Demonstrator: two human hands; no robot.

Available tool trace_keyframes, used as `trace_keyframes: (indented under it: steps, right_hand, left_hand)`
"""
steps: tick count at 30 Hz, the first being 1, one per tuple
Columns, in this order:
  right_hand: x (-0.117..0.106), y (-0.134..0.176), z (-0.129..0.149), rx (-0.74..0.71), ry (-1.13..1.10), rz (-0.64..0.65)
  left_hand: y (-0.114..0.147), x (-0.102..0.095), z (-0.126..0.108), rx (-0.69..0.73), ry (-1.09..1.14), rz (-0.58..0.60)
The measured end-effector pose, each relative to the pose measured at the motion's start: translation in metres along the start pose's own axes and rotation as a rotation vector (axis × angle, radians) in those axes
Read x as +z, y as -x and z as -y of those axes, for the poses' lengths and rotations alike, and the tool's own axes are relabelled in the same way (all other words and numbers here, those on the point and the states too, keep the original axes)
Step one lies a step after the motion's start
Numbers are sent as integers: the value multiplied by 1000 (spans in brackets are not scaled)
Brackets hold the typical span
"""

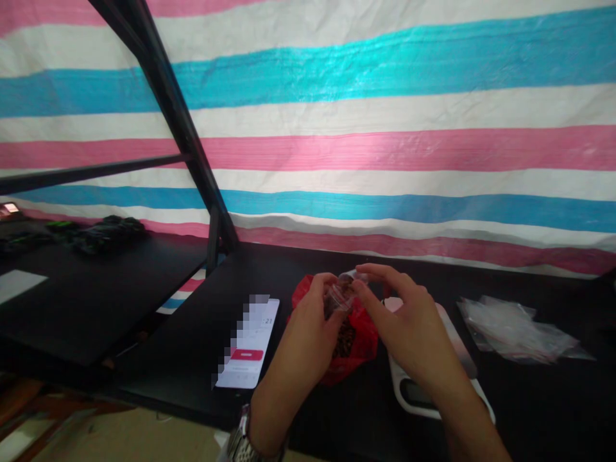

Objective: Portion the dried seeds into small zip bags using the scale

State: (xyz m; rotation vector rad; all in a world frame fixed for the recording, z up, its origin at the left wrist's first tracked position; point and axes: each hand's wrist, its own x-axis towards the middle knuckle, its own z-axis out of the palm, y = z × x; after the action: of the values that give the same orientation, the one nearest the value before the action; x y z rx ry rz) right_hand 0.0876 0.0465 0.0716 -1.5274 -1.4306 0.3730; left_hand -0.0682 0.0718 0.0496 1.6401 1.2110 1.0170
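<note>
A sheet striped in blue, white and pink (pixel 399 151) hangs behind the black table (pixel 308 260), along its back edge. Beyond the left edge stands a second black table (pixel 106 301), with a dark bundle (pixel 108 232) near its back edge; a black metal frame (pixel 176 119) rises slanting between the two.

Over the middle of the table, the right hand (pixel 407 314) and the left hand (pixel 312 324) face each other, fingertips close. The white scale (pixel 462 350) lies partly hidden under the right forearm, its display turned to the front edge. Left of it, between the wrists, the open red bag (pixel 366 337) shows dark contents; the hands cover much of it. Toward the right edge lies a loose pile of clear bags (pixel 520 330), well apart from the fingers. Near the left edge, a phone (pixel 253 343) lies face up, its long axis roughly along that edge.

The smallest thing in hand is a clear plastic bag (pixel 341 296), above the back part of the red bag. Left thumb and fingers pinch its lower left side; right thumb and forefinger grip its pale upper right end. It seems to slant up toward the back edge, but crumpling and fingers hide its true long axis. A metal wristwatch (pixel 240 439) circles the left wrist.
</note>
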Motion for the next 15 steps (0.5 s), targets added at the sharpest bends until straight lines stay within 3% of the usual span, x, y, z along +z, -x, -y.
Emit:
trace_keyframes:
  steps: [7,11,15]
  right_hand:
    - [4,2,6,-161,159,63]
    - [7,0,1,-144,103,-41]
    - [15,-3,-9,-76,45,-173]
  left_hand:
    - [-1,-3,2,14,51,19]
    - [-3,-3,7,18,165,29]
    - [-6,-7,8,28,257,-60]
